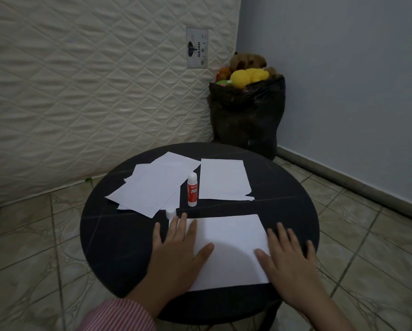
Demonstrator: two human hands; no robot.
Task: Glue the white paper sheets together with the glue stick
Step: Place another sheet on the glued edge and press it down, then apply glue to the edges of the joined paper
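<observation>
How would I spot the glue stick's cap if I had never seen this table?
Start at the round black table. Near its middle stands the red-and-white glue stick, between a loose paper pile and a single sheet. The cap is the tiny white cylinder nearer the person, just beyond the left hand fingertips, at the pile's corner.

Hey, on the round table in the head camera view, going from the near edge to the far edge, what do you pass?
Near sheet under both hands → loose glue cap → standing glue stick → far right sheet.
</observation>
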